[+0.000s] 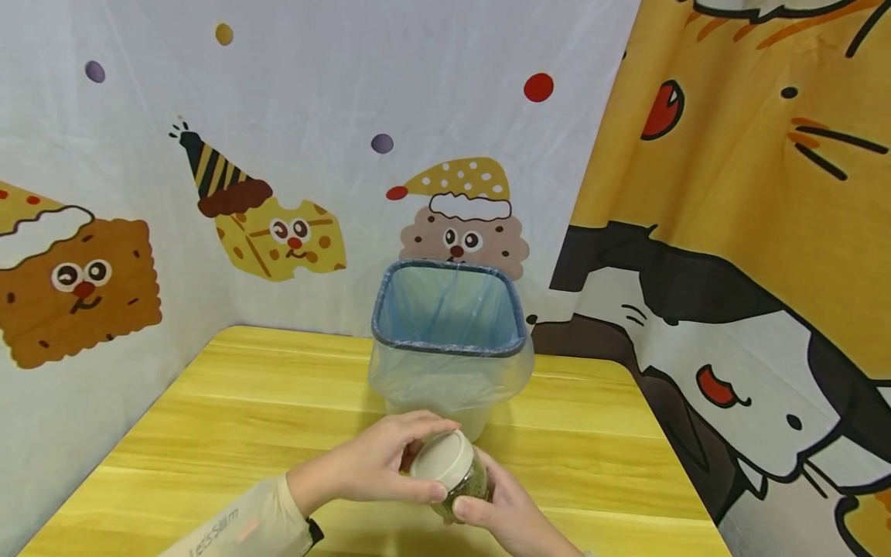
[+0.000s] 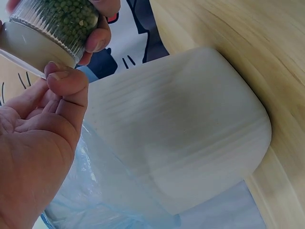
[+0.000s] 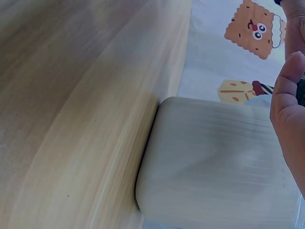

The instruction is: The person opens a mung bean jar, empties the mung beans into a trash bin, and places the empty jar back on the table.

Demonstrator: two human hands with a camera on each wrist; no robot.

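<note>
A small clear ribbed jar (image 1: 475, 486) full of green beans, which look like mung beans, is held tilted just above the near part of the table. Its cream lid (image 1: 442, 458) is on. My left hand (image 1: 376, 458) grips the lid, thumb on the near side and fingers round the far side. On the jar's glass body, my right hand (image 1: 513, 507) holds from the right. The left wrist view shows the beans (image 2: 71, 21) through the glass and the left fingers at the lid's edge. In the right wrist view the jar is mostly hidden behind the right hand (image 3: 291, 112).
Directly beyond the hands stands a whitish bin (image 2: 190, 129) with a blue rim (image 1: 452, 350), lined with a thin clear bag (image 1: 445, 379). It stands on a yellow wood-grain table (image 1: 278, 394). Cartoon-printed cloth (image 1: 299, 100) hangs behind and along the sides.
</note>
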